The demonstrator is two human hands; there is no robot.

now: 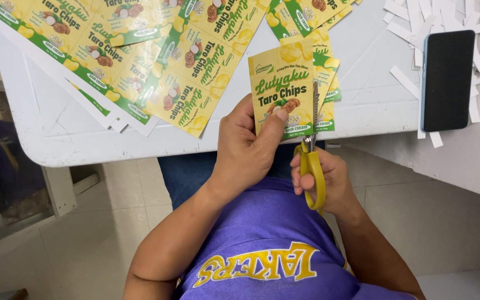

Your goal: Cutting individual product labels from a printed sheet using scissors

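White tabletop point(362, 66); left hand point(245, 147) pinching glossy yellow-green label point(281, 89), right hand point(323, 180) closed around yellow-handled scissors point(312, 161).

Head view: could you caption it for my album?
Left hand holds a yellow-green label while right hand cuts with yellow scissors.

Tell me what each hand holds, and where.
Left hand pinches the label at its lower edge; right hand holds the scissors by their yellow handles.

Two hands cutting a printed label with scissors over a white table.

The left hand point(245, 150) pinches a yellow-green label point(281, 89); the right hand point(329, 183) works yellow-handled scissors point(312, 166) along its right edge. Uncut label sheets point(140, 50), paper strips point(418, 22) and a dark phone point(447, 80) lie on the table point(373, 72).
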